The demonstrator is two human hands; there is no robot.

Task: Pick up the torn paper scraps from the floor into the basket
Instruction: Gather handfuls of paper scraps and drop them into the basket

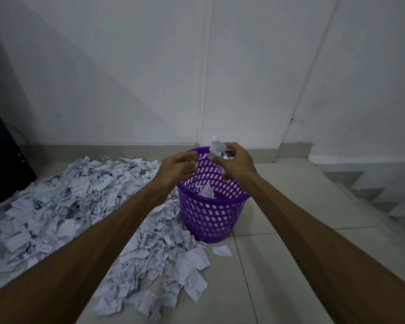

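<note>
Hovering over the purple basket (211,213), 2 hands — right (237,163) clutching crumpled white scraps (216,148), left (178,168) loose.

Indoor corner, likely home or small office back room: plain white painted wall (150,78), pale tiled floor (290,253) with skirting, tiled stair steps (370,195) at right, dark cabinet (0,148) edge at left, dim lighting

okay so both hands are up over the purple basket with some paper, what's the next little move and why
Probably let go. The right hand grips a wad of scraps above the mouth of the purple basket, and the left hand is open beside it. The wad should fall inside, and a big pile of scraps remains on the floor.
</note>
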